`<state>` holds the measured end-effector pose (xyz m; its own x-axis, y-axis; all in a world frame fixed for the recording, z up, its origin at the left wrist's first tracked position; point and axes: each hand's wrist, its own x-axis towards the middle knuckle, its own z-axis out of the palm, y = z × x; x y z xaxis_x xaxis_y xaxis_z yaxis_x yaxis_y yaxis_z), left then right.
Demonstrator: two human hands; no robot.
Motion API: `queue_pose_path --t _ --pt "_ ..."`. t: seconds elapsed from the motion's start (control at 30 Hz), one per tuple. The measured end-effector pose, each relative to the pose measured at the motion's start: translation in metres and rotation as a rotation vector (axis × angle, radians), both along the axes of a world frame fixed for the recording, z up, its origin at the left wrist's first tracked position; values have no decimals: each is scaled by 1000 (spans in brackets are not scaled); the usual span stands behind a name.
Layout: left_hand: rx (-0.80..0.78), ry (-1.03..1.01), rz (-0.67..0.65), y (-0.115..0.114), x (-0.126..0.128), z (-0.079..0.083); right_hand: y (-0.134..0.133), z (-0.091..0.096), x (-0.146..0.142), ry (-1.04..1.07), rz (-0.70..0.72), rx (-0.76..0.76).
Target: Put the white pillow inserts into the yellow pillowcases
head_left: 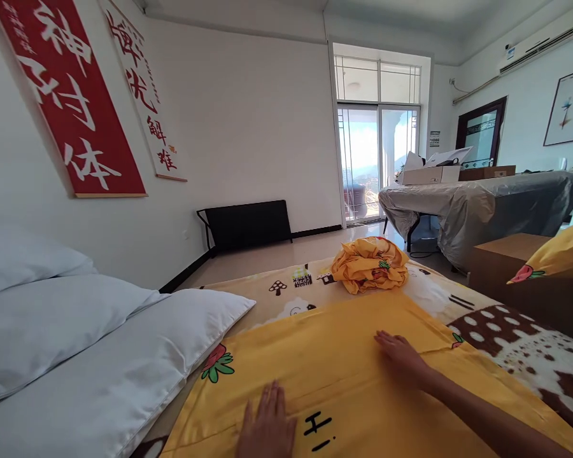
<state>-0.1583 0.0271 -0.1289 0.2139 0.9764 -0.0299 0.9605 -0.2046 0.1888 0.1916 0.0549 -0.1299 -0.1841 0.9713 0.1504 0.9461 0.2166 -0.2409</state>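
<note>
The head view shows the left hand [267, 423] at 6 o'clock and the right hand [401, 356] at 4 o'clock, both with fingers stretched out flat, gripping nothing, pressed on the flat yellow fabric pillowcase with strawberry print [344, 375]. A crumpled yellow cloth bundle [370, 264] lies beyond at 12 o'clock; plain white pillows [90, 343] lie at 9 o'clock.

left hand [267, 423]: near, low centre, palm down, fingers straight and together, pointing far | right hand [401, 356]: farther right, palm down, flat, forearm running to near right | hands apart
</note>
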Motion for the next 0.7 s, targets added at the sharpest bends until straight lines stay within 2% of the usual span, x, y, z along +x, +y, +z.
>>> queue_pose_path --t 0.07,0.1,0.13,0.2,0.23,0.3,0.43,0.5,0.57,0.6,0.63,0.7 --pt "-23 113 -137 15 55 10 10 2 -61 37 137 22" --pt "-22 112 -189 24 74 12 16 1 -86 52 183 30" --pt "-26 116 -195 34 86 13 21 -1 -103 65 210 40" --pt "-5 112 -148 55 83 13 34 -4 -113 82 203 46" --pt "9 119 -94 63 69 12 41 -5 -104 85 171 40" --pt "36 146 23 75 26 9 53 -8 -66 80 58 13" --pt "18 249 201 75 -76 3 56 -14 50 36 -234 -49" --pt "24 314 232 69 -107 3 48 -16 97 6 -317 -90" --pt "38 365 251 62 -118 7 39 -16 125 -31 -361 -101" --pt "53 383 257 60 -116 10 37 -14 130 -49 -368 -92" --pt "68 390 257 59 -109 14 35 -11 130 -65 -361 -73" --pt "105 385 232 62 -84 22 39 -4 110 -83 -302 -19"
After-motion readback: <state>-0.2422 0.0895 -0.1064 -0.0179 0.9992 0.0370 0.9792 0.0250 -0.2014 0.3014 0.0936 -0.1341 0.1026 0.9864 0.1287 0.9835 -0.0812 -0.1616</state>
